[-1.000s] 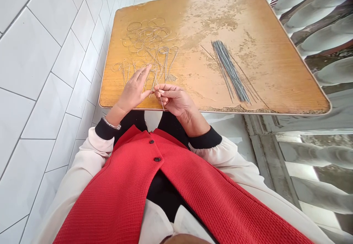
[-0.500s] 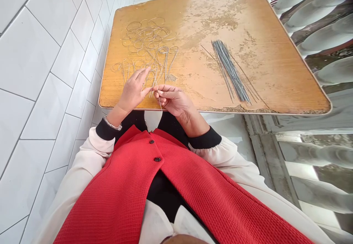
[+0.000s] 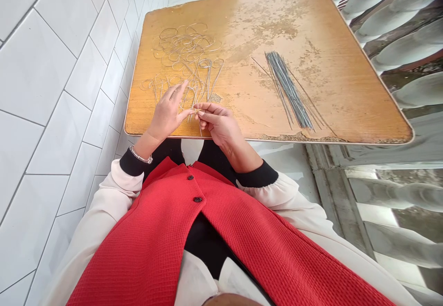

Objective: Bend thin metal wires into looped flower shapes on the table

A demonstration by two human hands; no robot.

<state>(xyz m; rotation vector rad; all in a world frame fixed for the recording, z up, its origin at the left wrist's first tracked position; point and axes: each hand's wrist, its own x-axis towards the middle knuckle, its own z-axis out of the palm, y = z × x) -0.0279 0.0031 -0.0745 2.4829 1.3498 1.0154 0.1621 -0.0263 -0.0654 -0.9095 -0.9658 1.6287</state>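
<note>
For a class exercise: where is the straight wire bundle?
The straight wire bundle lies on the wooden tabletop, right of the right hand, in the head view.

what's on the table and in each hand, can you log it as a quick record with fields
right hand: pinches a thin wire at the fingertips
left hand: fingers spread above the bent wire pieces, thumb reaching toward the right hand
table: worn wooden top
also on table: bundle of straight grey wires
left wrist: metal bracelet
clothing: red waffle-knit vest
left side: white tiled wall
right side: glass louvres
</note>
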